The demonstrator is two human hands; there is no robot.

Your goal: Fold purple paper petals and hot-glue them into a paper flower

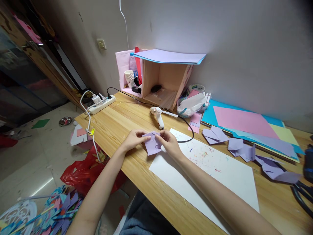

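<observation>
A small folded piece of purple paper (pixel 153 147) is held between both hands, above the wooden desk and the left corner of a white sheet (pixel 220 186). My left hand (pixel 134 139) pinches its left edge, thumb on the front. On the opposite side my right hand (pixel 169 142) grips the upper right edge, also with the thumb in front. Creases run across the paper; the fingertips behind it are hidden. Just beyond the hands lies a white glue gun (pixel 158 117). Several folded purple paper pieces (pixel 215 134) are spread along the right side.
Coloured paper sheets (pixel 244 120) are stacked at the back right. A cardboard box (pixel 161 78) stands against the wall, beside paper cups (pixel 129 78). A power strip (pixel 102 104) sits at the left edge, its black cable crossing the desk. Black-handled scissors (pixel 299 195) lie far right.
</observation>
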